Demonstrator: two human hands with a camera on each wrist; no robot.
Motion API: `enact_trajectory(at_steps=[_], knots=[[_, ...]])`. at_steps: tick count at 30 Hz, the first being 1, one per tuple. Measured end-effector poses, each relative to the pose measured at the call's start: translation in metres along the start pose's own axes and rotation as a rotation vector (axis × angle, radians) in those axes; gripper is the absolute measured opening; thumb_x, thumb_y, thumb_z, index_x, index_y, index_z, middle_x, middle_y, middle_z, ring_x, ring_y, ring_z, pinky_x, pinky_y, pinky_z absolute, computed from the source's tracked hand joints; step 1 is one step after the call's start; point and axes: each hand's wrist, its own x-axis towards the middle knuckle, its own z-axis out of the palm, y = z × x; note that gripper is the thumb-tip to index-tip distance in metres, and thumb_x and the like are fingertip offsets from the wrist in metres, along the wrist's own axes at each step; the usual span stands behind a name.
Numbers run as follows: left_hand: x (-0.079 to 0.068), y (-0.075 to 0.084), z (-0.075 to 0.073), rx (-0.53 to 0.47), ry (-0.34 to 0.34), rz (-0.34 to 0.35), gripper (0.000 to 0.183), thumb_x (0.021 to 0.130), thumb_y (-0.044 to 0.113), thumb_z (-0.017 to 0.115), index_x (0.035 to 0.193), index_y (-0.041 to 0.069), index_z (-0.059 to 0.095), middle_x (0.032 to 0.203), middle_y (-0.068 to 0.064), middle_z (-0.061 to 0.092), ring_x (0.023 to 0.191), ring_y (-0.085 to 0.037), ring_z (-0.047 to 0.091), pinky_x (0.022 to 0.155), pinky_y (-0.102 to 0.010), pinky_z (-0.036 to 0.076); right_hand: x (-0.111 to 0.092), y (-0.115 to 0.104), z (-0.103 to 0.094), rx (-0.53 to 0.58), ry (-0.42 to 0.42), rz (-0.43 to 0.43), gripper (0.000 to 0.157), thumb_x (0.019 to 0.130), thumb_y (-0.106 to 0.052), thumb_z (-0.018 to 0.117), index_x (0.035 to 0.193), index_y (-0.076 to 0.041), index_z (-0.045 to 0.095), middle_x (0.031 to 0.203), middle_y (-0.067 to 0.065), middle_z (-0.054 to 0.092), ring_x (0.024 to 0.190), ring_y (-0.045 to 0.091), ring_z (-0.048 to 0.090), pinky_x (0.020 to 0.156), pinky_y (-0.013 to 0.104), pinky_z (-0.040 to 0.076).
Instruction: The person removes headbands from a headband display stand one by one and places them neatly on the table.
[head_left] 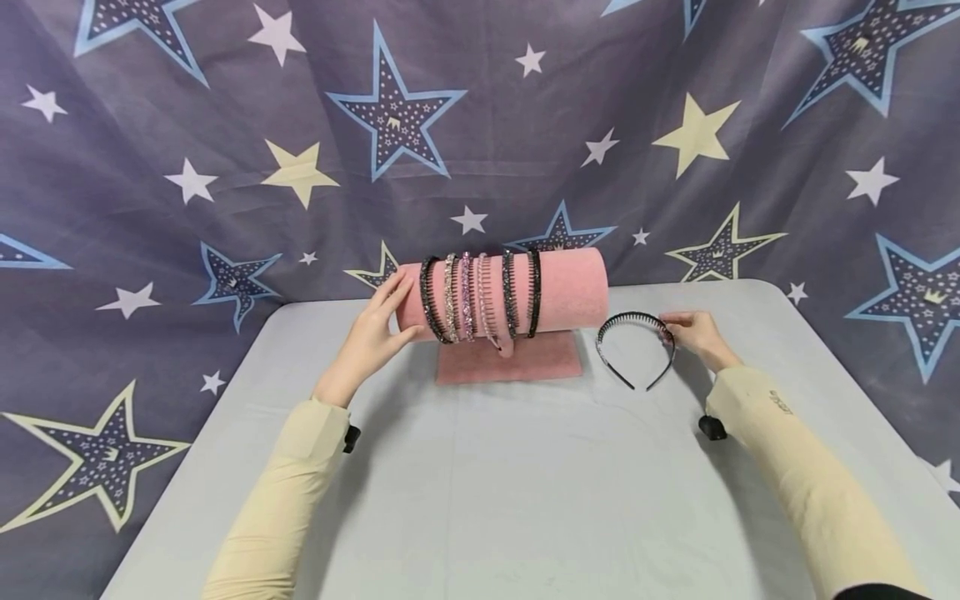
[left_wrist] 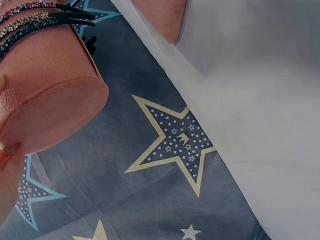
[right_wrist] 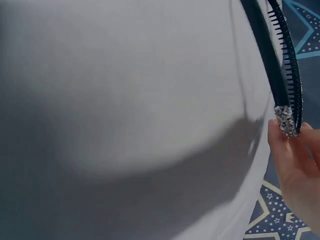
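Observation:
A pink padded roll stand (head_left: 573, 287) carries several headbands (head_left: 467, 296), some black and some glittery, over its left and middle part. My left hand (head_left: 371, 333) holds the roll's left end, fingers along the top and thumb lower on the front. In the left wrist view, fingertips touch the roll's flat round end (left_wrist: 55, 120). To the right of the stand, my right hand (head_left: 697, 333) pinches a black toothed headband (head_left: 633, 317) by its side, with its two tips pointing down. Silver glitter covers the part at my fingertips in the right wrist view.
The stand's flat pink base (head_left: 510, 367) rests on the pale table (head_left: 525, 492). Close behind the table's back edge hangs a dark curtain (head_left: 487, 150) with a star pattern.

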Motion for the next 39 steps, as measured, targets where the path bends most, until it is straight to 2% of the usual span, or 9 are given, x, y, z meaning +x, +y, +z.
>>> enact_trajectory(at_steps=[5,12,18,28,35,36,38,39], knots=[[0.000,0.000,0.001,0.003,-0.005,0.000,0.071,0.070,0.007,0.073,0.132,-0.002,0.039,0.139,-0.019,0.030,0.126,-0.033,0.030,0.102,-0.043,0.029,0.000,0.007,-0.001,-0.071,-0.007,0.037,0.034,0.090,0.001,0.039,0.121,0.015,0.043,0.120,0.034,0.044,0.069,-0.005,0.055,0.070,0.016,0.050],[0.000,0.000,0.000,0.001,-0.004,-0.021,0.072,0.070,0.008,0.073,0.132,0.000,0.038,0.139,-0.018,0.031,0.126,-0.032,0.030,0.102,-0.043,0.029,0.002,0.010,-0.002,-0.143,0.016,0.019,0.033,0.090,-0.001,0.043,0.119,0.012,0.048,0.117,0.032,0.048,0.065,-0.002,0.053,0.054,0.019,0.045],[0.000,0.000,-0.001,0.000,-0.005,-0.018,0.071,0.071,0.007,0.073,0.132,-0.001,0.039,0.139,-0.018,0.031,0.126,-0.033,0.030,0.102,-0.043,0.028,0.002,0.010,-0.001,-0.164,0.013,0.000,0.032,0.088,0.003,0.041,0.117,0.013,0.049,0.115,0.033,0.049,0.068,-0.001,0.053,0.052,0.018,0.044],[-0.001,0.000,-0.001,0.005,-0.012,-0.022,0.071,0.071,0.008,0.073,0.133,0.000,0.038,0.140,-0.017,0.030,0.127,-0.031,0.029,0.102,-0.042,0.028,-0.004,0.002,-0.001,-0.108,0.068,-0.095,0.033,0.086,0.002,0.046,0.116,0.015,0.048,0.114,0.033,0.049,0.072,-0.011,0.051,0.069,0.006,0.045],[0.000,0.000,-0.001,0.004,-0.010,-0.022,0.072,0.071,0.008,0.073,0.133,0.000,0.038,0.139,-0.018,0.030,0.127,-0.031,0.029,0.103,-0.042,0.028,-0.014,-0.019,0.004,0.005,0.097,-0.169,0.034,0.087,0.001,0.044,0.118,0.016,0.046,0.114,0.038,0.046,0.074,-0.011,0.052,0.079,0.019,0.047],[0.000,0.000,-0.001,0.004,-0.010,-0.021,0.071,0.071,0.008,0.073,0.133,0.000,0.038,0.139,-0.018,0.030,0.127,-0.031,0.029,0.103,-0.042,0.028,-0.016,-0.022,0.005,0.017,0.105,-0.178,0.034,0.087,0.001,0.044,0.118,0.016,0.046,0.111,0.034,0.051,0.075,-0.010,0.053,0.079,0.020,0.048],[0.000,0.000,0.000,0.001,-0.011,-0.025,0.071,0.071,0.008,0.073,0.133,0.000,0.038,0.139,-0.018,0.030,0.127,-0.032,0.029,0.103,-0.042,0.028,-0.019,-0.027,0.007,0.034,0.118,-0.199,0.035,0.087,0.001,0.043,0.118,0.016,0.046,0.110,0.034,0.052,0.075,-0.009,0.054,0.079,0.020,0.048],[0.000,0.000,0.000,0.002,-0.011,-0.025,0.071,0.071,0.008,0.072,0.133,0.000,0.038,0.139,-0.018,0.030,0.126,-0.032,0.030,0.102,-0.043,0.028,-0.020,-0.030,0.008,0.044,0.123,-0.211,0.035,0.087,0.002,0.043,0.118,0.015,0.046,0.104,0.026,0.058,0.075,-0.008,0.054,0.078,0.019,0.048]])
